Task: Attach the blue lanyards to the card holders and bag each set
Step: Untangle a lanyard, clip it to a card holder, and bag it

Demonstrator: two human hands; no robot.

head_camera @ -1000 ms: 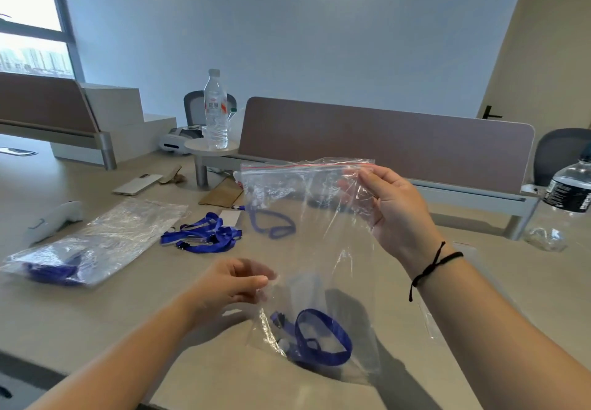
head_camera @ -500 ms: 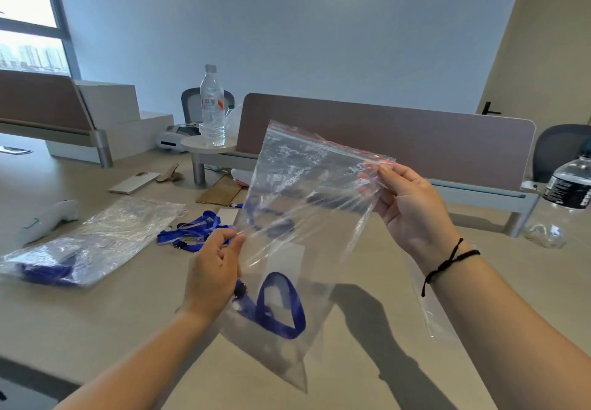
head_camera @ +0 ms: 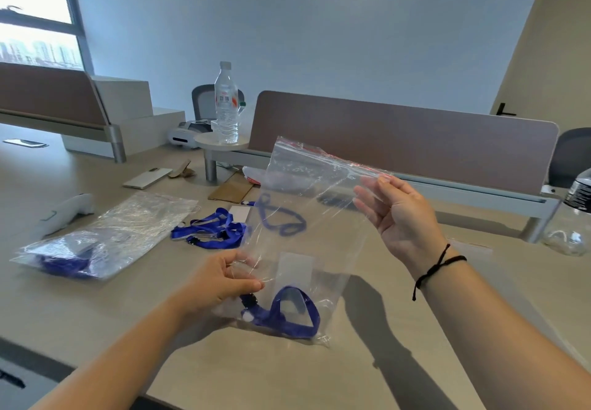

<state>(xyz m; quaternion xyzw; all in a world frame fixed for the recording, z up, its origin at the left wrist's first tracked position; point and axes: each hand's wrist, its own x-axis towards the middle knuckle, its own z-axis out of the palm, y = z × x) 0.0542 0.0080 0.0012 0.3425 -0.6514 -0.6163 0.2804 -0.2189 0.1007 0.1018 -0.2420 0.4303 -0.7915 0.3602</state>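
Head view. We hold a clear zip-top plastic bag with a red seal strip [head_camera: 300, 217] above the beige counter [head_camera: 96, 307]. Inside it, sunk to the bottom, lie a blue fabric lanyard [head_camera: 292, 315] and a clear rectangular card holder [head_camera: 294, 270]; whether the two are clipped together we cannot tell. We judge this set bagged but not sealed: the mouth looks open. At the left, a second clear plastic bag with blue contents [head_camera: 96, 243] lies flat, apparently a finished set. A heap of loose blue lanyards [head_camera: 212, 230] and a white card holder [head_camera: 240, 214] beside it remain to be done.

Hands: the left hand [head_camera: 220, 281] pinches the bag's lower left edge between thumb and fingers. The right hand [head_camera: 403, 214] pinches the upper right corner at the seal, fingers narrow.
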